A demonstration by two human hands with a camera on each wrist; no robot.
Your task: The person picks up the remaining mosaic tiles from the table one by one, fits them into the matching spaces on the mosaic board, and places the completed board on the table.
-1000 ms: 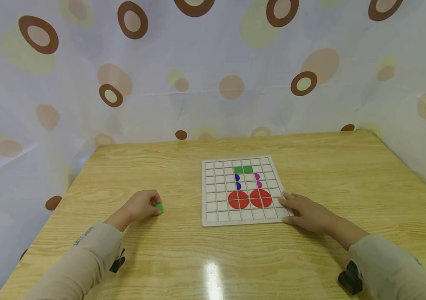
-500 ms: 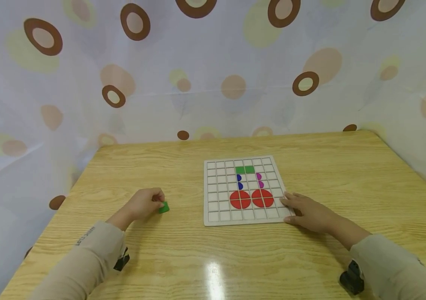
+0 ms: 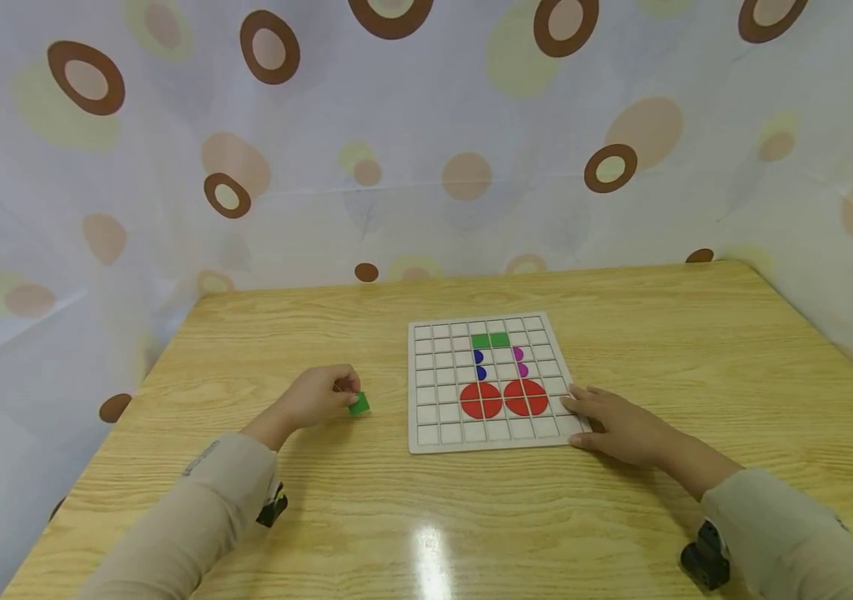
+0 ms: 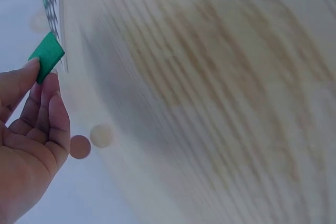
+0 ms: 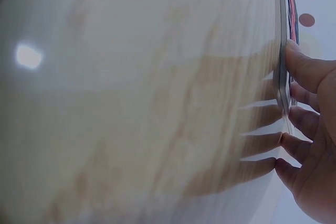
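Note:
In the head view my left hand (image 3: pixel 315 396) pinches a small green square tile (image 3: pixel 359 405) between thumb and fingertips, left of the white gridded board (image 3: pixel 428 433). The left wrist view shows the green tile (image 4: pixel 48 56) tilted, thumb on one face and fingers behind. On the board sit two green squares (image 3: pixel 489 340), blue half-round pieces (image 3: pixel 480 373), magenta half-round pieces (image 3: pixel 523 369) and two red circles (image 3: pixel 481 400) made of quarter pieces. My right hand (image 3: pixel 621 427) rests at the board's near right corner, fingers spread and touching its edge.
The board lies on a wood-grain table (image 3: pixel 351 517). A patterned white cloth (image 3: pixel 396 225) stands behind the table and along its sides. Black wrist cameras hang beneath both sleeves, close over the tabletop.
My left hand has picked up the green tile from the table and moved it right, toward the board. The right hand has stayed on the board's edge.

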